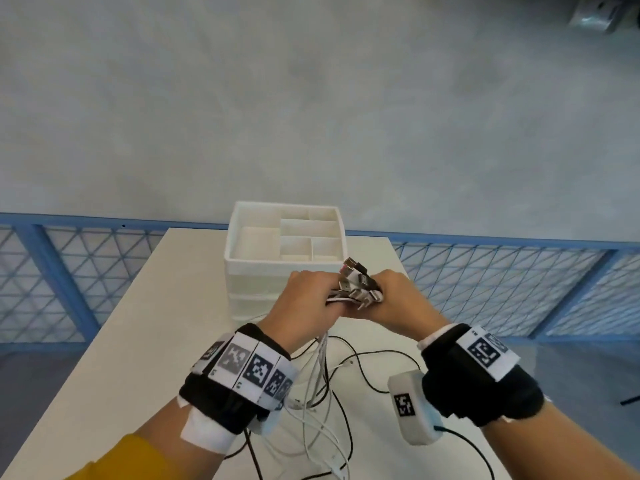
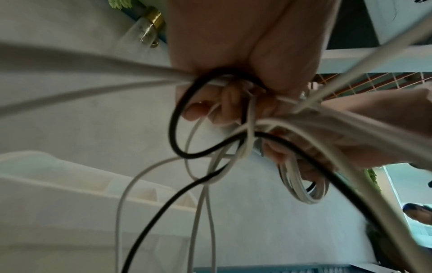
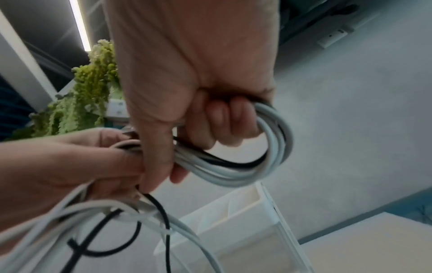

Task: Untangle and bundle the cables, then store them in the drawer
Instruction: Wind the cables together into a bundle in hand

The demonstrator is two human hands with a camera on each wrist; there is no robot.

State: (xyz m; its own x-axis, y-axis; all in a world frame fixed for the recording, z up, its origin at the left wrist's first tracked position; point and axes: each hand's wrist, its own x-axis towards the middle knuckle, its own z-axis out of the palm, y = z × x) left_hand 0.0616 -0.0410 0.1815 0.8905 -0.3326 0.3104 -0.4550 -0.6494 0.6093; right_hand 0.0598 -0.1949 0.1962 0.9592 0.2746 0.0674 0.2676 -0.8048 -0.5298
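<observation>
Both hands meet above the white table (image 1: 138, 323), just in front of the white drawer unit (image 1: 242, 282). My left hand (image 1: 304, 306) grips a bunch of white and black cables (image 1: 356, 289) whose USB plugs stick up between the hands. My right hand (image 1: 398, 299) curls round a small coil of the same cables (image 3: 268, 157). In the left wrist view the left hand (image 2: 233, 92) clutches the strands while long loops (image 2: 205, 184) hang down. The loose cable ends (image 1: 322, 410) trail over the table beneath my wrists. The drawer unit's top tray (image 1: 284, 237) has several open compartments.
A blue mesh railing (image 1: 502, 289) runs behind the table, with grey floor beyond. Green hanging plants (image 3: 81, 101) show in the right wrist view. Another person (image 2: 418, 212) appears at the right edge of the left wrist view.
</observation>
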